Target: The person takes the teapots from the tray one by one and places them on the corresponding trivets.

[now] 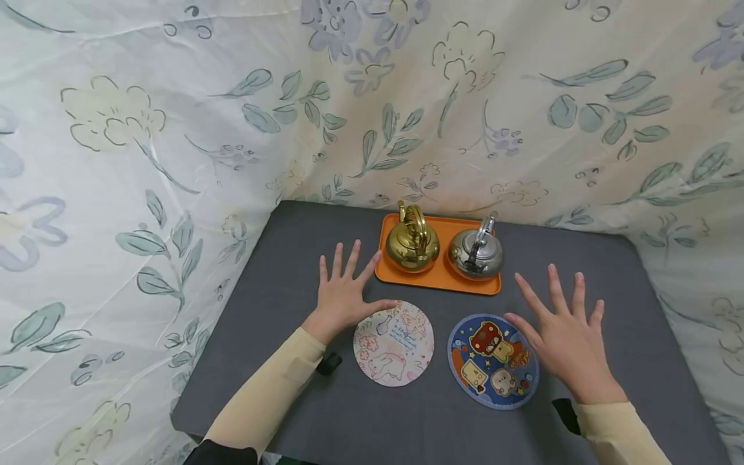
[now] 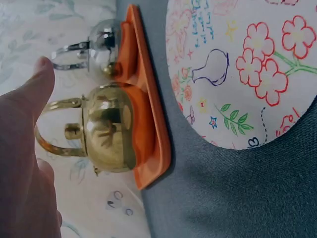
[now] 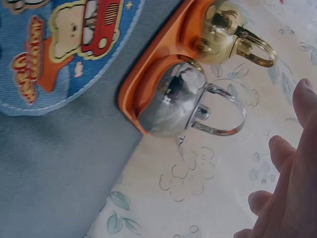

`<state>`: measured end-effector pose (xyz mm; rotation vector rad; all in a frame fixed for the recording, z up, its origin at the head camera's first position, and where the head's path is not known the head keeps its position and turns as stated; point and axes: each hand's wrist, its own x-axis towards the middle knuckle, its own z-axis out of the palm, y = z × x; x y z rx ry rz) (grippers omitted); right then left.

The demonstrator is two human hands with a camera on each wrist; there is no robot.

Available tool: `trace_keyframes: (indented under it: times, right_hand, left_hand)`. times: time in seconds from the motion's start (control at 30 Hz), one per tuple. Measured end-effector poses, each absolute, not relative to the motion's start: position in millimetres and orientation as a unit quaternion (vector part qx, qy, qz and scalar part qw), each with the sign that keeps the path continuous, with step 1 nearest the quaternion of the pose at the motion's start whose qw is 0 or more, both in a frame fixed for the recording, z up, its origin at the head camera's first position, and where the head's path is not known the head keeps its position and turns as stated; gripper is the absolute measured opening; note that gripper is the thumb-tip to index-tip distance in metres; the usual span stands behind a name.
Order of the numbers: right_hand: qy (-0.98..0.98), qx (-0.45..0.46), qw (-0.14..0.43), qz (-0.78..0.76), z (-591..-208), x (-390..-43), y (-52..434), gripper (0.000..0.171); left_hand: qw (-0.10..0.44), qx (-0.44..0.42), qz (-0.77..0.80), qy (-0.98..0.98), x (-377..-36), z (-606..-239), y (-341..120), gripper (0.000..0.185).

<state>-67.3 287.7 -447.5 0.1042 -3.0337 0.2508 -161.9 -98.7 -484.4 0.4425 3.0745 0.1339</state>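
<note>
My left hand (image 1: 343, 300), fingers spread, hovers at the upper left of a round white coaster (image 1: 395, 345) printed with red flowers; the thumb overlaps its edge in the head view. My right hand (image 1: 566, 342), also spread and holding nothing, is over the right side of a round blue coaster (image 1: 493, 361) with cartoon figures. Behind the coasters, an orange tray (image 1: 436, 279) bears a gold teapot (image 1: 411, 245) on the left and a silver teapot (image 1: 475, 252) on the right. Both teapots stand upright with their handles raised, and neither hand grips them.
A dark grey cloth covers the table (image 1: 279, 284). Flower-printed white fabric (image 1: 401, 116) hangs behind the table and along its left and right sides. The tray lies near the back edge, close to that fabric.
</note>
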Motion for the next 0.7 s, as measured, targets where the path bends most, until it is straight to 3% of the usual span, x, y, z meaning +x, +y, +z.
trace_keyframes:
  times: [0.7]
  right_hand:
    - [-0.981, 0.076, 0.086, 0.155, -425, -101, 250, 0.073]
  left_hand:
    - [0.067, 0.116, 0.107, 0.985, -193, -512, -98, 0.105]
